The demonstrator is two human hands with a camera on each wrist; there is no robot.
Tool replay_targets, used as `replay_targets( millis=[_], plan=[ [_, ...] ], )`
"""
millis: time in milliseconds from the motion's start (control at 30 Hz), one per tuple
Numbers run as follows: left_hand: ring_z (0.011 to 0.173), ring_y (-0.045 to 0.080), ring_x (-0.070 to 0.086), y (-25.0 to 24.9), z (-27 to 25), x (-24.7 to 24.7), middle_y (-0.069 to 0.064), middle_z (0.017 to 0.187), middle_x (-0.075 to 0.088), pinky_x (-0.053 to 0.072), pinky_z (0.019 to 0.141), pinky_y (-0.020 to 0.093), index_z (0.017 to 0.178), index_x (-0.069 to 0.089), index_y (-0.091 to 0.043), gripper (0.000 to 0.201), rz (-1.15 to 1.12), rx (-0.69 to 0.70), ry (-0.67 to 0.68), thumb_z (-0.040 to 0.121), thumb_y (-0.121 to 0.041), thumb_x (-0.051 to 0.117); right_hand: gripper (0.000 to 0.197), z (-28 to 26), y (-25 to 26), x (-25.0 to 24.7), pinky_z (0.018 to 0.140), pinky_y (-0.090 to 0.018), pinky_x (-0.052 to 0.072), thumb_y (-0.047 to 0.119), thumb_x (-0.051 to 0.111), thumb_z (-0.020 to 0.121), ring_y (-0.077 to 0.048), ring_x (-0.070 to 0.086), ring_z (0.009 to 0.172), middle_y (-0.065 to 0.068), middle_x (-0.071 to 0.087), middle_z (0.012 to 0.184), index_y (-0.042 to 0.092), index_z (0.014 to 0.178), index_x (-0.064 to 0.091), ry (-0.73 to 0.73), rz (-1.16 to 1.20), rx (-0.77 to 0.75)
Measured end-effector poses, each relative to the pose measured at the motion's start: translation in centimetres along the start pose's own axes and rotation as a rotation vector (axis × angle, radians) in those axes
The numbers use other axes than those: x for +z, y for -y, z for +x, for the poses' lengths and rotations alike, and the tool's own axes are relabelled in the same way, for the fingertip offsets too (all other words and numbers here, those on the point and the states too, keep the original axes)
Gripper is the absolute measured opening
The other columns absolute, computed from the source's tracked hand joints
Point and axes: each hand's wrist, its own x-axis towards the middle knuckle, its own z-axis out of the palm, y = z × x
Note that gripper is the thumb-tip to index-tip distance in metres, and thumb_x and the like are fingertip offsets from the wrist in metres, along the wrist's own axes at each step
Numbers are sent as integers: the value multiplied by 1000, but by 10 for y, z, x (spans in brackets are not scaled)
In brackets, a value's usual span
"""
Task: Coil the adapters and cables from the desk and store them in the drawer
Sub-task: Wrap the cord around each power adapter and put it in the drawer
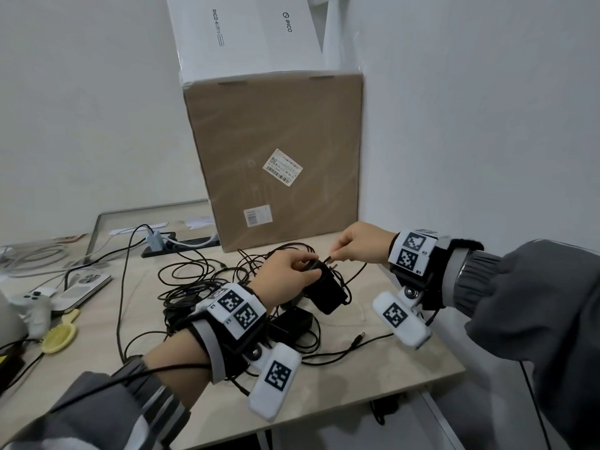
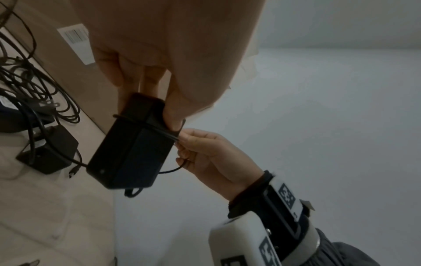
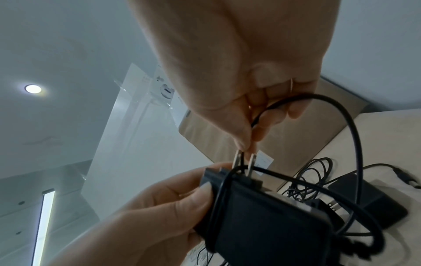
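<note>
Cardboard box (image 1: 276,160) stands at the back of the desk (image 1: 406,358), with a tangle of black cables (image 1: 194,277) in front. Above the tangle, left hand (image 1: 285,274) grips a black adapter (image 1: 326,289), fingers curled round its body. Right hand (image 1: 360,243) pinches the adapter's cable (image 3: 355,136) at the plug prongs (image 3: 244,162); loops already circle the adapter.

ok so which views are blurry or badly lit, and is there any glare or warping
Head view: evenly lit, fairly sharp, with wide-angle bending at the box edges. Left wrist view: dim, soft; the left hand up close is a blur, the adapter shows little detail. Right wrist view: ceiling light flares, right hand soft.
</note>
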Motion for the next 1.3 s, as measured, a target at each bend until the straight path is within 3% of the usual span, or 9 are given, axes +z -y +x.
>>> replay_targets(
  millis=[167,300,400,567,733,833,1000,1133,1300],
  plan=[
    [79,10,61,3,4,9,-6,83,66,45,72,20,111,68,-23,24,-23,-60,-143,87,-20,64,14,-8,8,8,60,-14,41,15,63,86,0,51,62,11,58,64,14,91,76,-115,-29,-24],
    [86,17,65,12,11,13,0,91,70,52,78,29,98,68,-20,13,-85,-81,-295,86,-17,63,15,-14,15,21,65,-18,42,13,63,85,-5,56,67,6,65,72,14,93,75,-180,43,-84],
    [91,17,64,14,21,9,5,99,68,50,74,22,109,64,-12,20,-378,-131,-450,89,-11,61,18,-19,21,32,62,-8,45,7,60,87,-5,60,62,-3,69,80,8,100,72,-208,204,-172],
    [125,25,52,-1,31,-2,19,129,59,37,110,39,126,57,-5,32,-862,-173,-521,94,-10,57,15,-20,23,54,69,-21,49,8,48,96,-13,60,65,-6,64,76,5,91,62,-82,406,-192],
    [65,7,44,-4,32,-9,0,94,60,33,60,19,111,61,-11,18,-1006,-113,-353,99,-14,50,26,-19,10,63,62,-12,46,9,40,100,-12,55,65,-5,60,71,7,80,57,38,446,-217],
    [58,7,41,-1,25,-16,-4,78,57,33,58,20,97,62,-16,17,-1016,-105,-192,100,-16,46,29,-16,-1,65,80,-38,49,13,44,99,-18,57,75,-5,62,75,17,75,59,45,369,-231],
    [70,9,48,3,9,-19,6,94,58,34,54,18,114,62,-7,24,-796,-78,170,94,-14,51,27,-5,-19,45,68,-20,43,14,58,93,-6,53,66,7,57,68,25,69,56,79,119,-245],
    [60,-3,54,-2,-1,-20,0,89,64,38,50,11,114,66,-7,23,-383,-55,175,97,-7,51,17,8,-21,28,68,-31,44,19,60,85,-33,58,76,-18,66,80,6,74,64,115,-61,-159],
    [70,3,59,-13,10,-34,0,88,70,41,58,12,108,70,-15,19,-164,-15,66,93,-14,59,15,18,2,5,71,-31,43,19,63,87,-23,58,79,-13,68,86,4,87,67,66,-212,-251]
  ],
)
